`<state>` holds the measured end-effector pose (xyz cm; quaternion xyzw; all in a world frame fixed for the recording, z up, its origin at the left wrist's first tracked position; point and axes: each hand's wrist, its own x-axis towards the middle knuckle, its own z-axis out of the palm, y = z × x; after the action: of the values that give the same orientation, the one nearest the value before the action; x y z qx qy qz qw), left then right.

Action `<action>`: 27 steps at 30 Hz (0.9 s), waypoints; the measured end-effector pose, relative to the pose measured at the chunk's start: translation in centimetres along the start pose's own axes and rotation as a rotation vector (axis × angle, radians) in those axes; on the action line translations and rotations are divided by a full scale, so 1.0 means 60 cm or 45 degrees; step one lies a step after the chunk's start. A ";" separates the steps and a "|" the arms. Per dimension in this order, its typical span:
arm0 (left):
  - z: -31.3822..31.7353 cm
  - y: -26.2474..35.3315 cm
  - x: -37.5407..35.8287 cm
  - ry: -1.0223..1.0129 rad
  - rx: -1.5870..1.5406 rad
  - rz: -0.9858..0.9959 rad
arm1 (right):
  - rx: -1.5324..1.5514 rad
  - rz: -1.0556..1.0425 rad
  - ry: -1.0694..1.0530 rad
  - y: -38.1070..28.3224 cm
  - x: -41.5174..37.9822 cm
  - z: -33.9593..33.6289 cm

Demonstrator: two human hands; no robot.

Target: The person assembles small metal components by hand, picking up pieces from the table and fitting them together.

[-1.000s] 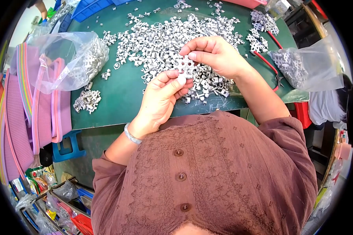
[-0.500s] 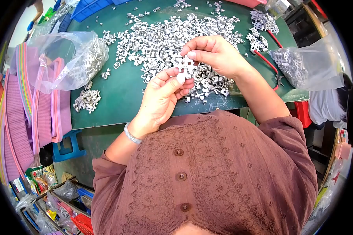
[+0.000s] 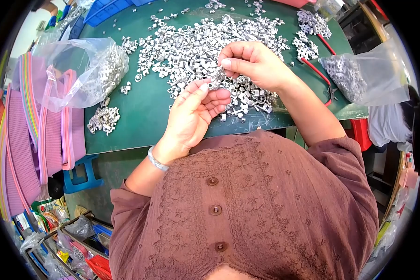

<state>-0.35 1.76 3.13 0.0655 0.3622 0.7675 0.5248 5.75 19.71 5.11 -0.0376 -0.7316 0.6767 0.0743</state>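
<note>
Between my two hands is a small silver-grey metal piece (image 3: 214, 82), turned so that its narrow side shows. My left hand (image 3: 191, 109) pinches its lower end between thumb and forefinger, the other fingers loosely curled with the palm up. At the upper end, the thumb and fingertips of my right hand (image 3: 251, 65) are pinched together on it, partly hiding it. Behind and beneath both hands spreads a heap of loose small metal parts (image 3: 191, 49) on the green table (image 3: 140, 123).
Clear plastic bags of metal pieces lie at the left (image 3: 109, 70) and right (image 3: 347, 77). Red-handled pliers (image 3: 318, 73) rest near the right bag, beside joined metal pieces (image 3: 308, 49). A small pile (image 3: 104, 119) sits at the table's left edge, near pink woven straps (image 3: 28, 126). Blue bins (image 3: 105, 11) stand behind.
The metal piece has turned from its flat, holed face to its narrow side. My left fingers have loosened and spread slightly; my right fingertips have shifted a little.
</note>
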 end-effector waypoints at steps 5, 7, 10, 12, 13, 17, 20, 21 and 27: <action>-0.005 0.000 0.003 -0.019 -0.016 -0.045 | -0.017 -0.009 0.021 0.002 -0.001 0.001; -0.005 0.000 0.003 -0.029 -0.012 -0.051 | -0.043 -0.013 0.019 0.002 0.000 0.000; -0.006 0.000 0.001 -0.054 -0.019 -0.063 | -0.054 0.000 0.011 0.001 -0.001 0.000; -0.006 0.000 0.001 -0.088 -0.029 -0.071 | -0.066 -0.001 0.019 0.002 -0.001 0.000; -0.007 0.000 0.001 -0.093 -0.037 -0.070 | -0.071 -0.001 0.023 0.002 -0.001 0.001; -0.009 -0.001 0.001 -0.104 -0.064 -0.073 | -0.051 0.012 0.024 -0.003 -0.002 0.003; -0.010 -0.001 0.001 -0.103 -0.059 -0.081 | -0.023 0.029 0.018 -0.004 -0.004 0.003; -0.011 -0.001 0.001 -0.103 -0.055 -0.082 | -0.004 0.032 0.014 -0.005 -0.005 0.003; -0.009 -0.001 0.000 -0.089 -0.053 -0.071 | 0.006 0.046 -0.039 -0.010 -0.007 -0.001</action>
<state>-0.55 1.49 2.70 0.0712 0.3294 0.7571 0.5596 6.18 19.66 5.69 -0.0402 -0.7302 0.6802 0.0510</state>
